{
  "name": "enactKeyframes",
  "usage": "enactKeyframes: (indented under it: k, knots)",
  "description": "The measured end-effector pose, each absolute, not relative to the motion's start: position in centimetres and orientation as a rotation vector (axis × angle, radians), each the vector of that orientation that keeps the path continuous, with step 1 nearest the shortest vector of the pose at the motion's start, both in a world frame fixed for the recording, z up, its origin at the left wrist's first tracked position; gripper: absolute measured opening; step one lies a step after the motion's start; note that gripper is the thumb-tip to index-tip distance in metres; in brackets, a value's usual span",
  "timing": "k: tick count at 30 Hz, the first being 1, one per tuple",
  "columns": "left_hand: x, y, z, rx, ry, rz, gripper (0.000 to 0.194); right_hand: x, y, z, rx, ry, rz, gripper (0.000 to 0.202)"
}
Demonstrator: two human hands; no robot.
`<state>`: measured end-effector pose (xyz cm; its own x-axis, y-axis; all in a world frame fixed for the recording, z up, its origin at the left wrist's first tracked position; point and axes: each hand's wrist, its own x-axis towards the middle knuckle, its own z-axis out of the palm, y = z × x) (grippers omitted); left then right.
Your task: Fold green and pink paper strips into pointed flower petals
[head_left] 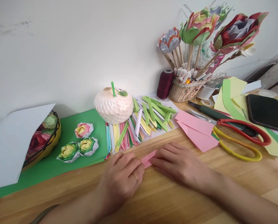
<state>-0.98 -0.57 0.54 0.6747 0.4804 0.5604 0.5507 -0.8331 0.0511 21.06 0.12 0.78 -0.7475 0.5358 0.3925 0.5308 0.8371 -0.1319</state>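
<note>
A narrow pink paper strip (149, 159) lies on the wooden table between my hands. My left hand (123, 174) is closed on its left end, with a ring on one finger. At the other end, the bent fingers of my right hand (173, 163) press the strip down. Both hands hide the strip's ends. Just beyond my right hand rest several pink paper pieces (196, 130). Behind the hands is a pile of folded paper strips (139, 121) in green, yellow, pink and white.
Scissors (240, 137) with red and yellow handles and a black phone (267, 112) lie right. A white textured jar (113, 105) stands behind the hands. Paper flowers (89, 146) sit on green paper (66, 123), beside a basket (57, 137). A flower-filled woven basket (183, 91) and thread spool (165, 84) stand by the wall.
</note>
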Motion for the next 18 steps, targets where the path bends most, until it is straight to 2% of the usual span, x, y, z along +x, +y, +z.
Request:
enactKeyframes:
  k: [7,13,18]
  knots:
    - [-0.82,-0.14,0.72,-2.957,-1.16,-1.08,0.018,21.22,0.32,0.68,-0.823,-2.574,0.168,0.034]
    - [-0.92,-0.02,0.41,-3.002,-1.31,-1.072,0.015,20.94,0.4,0.14,-0.884,-2.491,0.276,0.025]
    - [-0.96,-0.07,0.41,-3.001,-1.336,-1.034,0.012,20.94,0.53,0.01,-0.939,-2.498,0.249,0.029]
